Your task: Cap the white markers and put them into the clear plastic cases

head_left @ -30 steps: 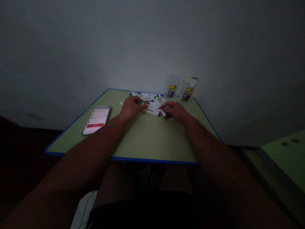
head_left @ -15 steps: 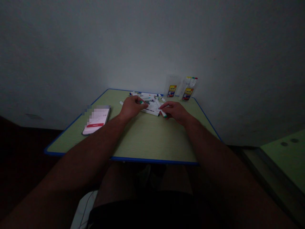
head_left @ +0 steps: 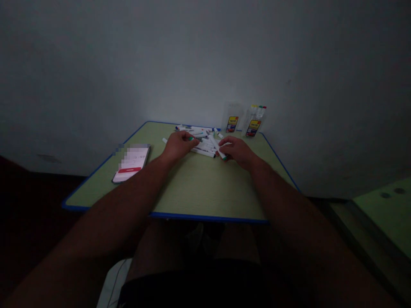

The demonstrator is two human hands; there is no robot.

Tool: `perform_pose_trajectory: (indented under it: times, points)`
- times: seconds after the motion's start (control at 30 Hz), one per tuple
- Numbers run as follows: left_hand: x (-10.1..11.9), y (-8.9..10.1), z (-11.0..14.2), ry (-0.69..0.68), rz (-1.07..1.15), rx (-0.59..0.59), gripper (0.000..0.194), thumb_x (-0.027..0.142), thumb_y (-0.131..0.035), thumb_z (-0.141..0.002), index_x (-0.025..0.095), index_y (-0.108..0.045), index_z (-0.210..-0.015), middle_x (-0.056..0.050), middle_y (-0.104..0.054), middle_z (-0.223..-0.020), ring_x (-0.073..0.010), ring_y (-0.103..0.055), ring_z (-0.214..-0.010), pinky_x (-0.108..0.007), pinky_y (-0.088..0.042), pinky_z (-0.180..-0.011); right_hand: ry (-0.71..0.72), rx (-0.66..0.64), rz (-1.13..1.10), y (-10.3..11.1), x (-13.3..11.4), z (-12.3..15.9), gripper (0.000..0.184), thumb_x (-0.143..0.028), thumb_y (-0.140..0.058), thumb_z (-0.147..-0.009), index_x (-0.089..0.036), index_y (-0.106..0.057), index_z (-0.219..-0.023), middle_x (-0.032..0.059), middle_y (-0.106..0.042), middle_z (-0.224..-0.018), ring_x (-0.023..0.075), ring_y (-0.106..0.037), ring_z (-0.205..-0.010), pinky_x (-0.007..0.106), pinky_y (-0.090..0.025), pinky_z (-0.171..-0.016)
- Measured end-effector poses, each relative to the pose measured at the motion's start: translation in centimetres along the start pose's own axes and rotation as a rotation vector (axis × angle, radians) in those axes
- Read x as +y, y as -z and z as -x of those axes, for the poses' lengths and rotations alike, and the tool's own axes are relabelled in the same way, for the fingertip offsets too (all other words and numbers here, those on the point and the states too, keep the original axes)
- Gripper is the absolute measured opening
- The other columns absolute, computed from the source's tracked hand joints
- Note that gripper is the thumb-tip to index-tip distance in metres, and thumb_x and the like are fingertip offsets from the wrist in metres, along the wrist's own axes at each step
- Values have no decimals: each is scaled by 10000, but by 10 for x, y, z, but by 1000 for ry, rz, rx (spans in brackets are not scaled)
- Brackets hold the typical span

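Note:
A loose pile of white markers (head_left: 201, 137) with coloured caps lies at the far middle of a green table (head_left: 192, 188) with a blue edge. My left hand (head_left: 177, 145) rests on the pile's left side, fingers curled around a green-capped marker (head_left: 192, 138). My right hand (head_left: 237, 151) lies at the pile's right side, fingers pinched on another white marker (head_left: 220, 150) with a green tip that points toward me. The light is dim and small details are hard to read.
A phone (head_left: 131, 163) with a lit screen lies on the table's left part. Two clear marker packs (head_left: 231, 118) (head_left: 255, 121) stand against the wall at the far right corner. A second green surface (head_left: 388, 211) sits lower right.
The view has shifted slightly downward. My right hand has closed in a little on its marker; my left hand stays on the pile.

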State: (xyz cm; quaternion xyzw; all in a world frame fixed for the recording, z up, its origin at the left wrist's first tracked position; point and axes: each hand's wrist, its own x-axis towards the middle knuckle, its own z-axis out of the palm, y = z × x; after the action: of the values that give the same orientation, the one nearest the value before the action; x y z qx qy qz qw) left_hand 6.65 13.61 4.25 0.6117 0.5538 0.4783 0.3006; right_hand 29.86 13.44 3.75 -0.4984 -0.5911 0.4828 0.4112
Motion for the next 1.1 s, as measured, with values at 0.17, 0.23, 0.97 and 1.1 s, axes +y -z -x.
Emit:
perform_pose_trajectory:
  times: [0.17,0.23,0.97,1.1]
  points:
    - [-5,-1,-7,184,393,-32,156,192,-730,-739,154,-599,-663,2,-570,-577,-87,-456,-466,-234,-357,-468,-33,41,7,1,1,-4,164,-64,-698,-763,-159,-672,-894,48,-732,-742,112,-607,-550,208,-495,-477]
    - [-4,0,-9,240,469,-16,169,164,-719,-751,151,-586,-648,-5,-573,-587,-81,-462,-466,-220,-366,-456,-27,41,17,1,1,-4,156,-60,-687,-766,-152,-687,-891,49,-729,-737,109,-598,-545,208,-495,-471]
    - [-5,4,-10,313,478,-19,143,155,-684,-748,148,-592,-639,-2,-555,-572,-80,-453,-422,-209,-352,-405,8,2,-9,0,-6,1,101,-43,-653,-735,-134,-695,-745,35,-714,-639,84,-533,-439,201,-468,-430]
    - [-6,3,-10,291,482,-42,148,154,-687,-758,144,-598,-641,-3,-561,-576,-80,-457,-430,-208,-359,-406,12,1,3,0,-5,2,100,-47,-656,-743,-135,-701,-757,34,-721,-653,82,-538,-448,200,-473,-442]
